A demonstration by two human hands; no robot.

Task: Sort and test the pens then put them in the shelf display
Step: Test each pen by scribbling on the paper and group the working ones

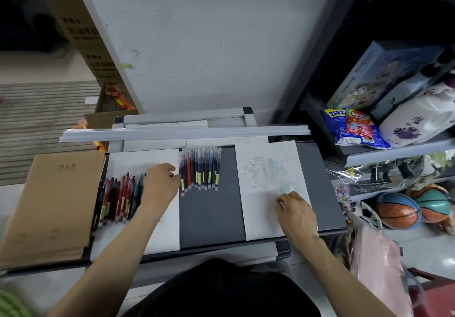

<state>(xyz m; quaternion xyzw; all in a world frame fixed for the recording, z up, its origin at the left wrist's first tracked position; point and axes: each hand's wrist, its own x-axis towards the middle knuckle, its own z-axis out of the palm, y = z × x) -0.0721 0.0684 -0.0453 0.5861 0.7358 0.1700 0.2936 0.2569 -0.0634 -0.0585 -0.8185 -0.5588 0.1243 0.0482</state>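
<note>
- The left hand (161, 185) lies on the bench (211, 213). Its fingers (172, 169) are curled, and the tips are at the leftmost pen of the row of capped pens (200, 169). I cannot tell if they pinch it.
- A group of red and dark pens (117, 198) lies just left of these fingers, on white paper.
- The right hand (296, 212) rests on the scribbled sheet (266, 169), fingers curled under. I cannot tell if they hold anything.

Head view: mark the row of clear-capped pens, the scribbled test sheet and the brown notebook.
row of clear-capped pens (200, 169), head view, on the middle barrels.
scribbled test sheet (262, 218), head view, on its blank lower part.
brown notebook (54, 201), head view, on the cover's middle.
</note>
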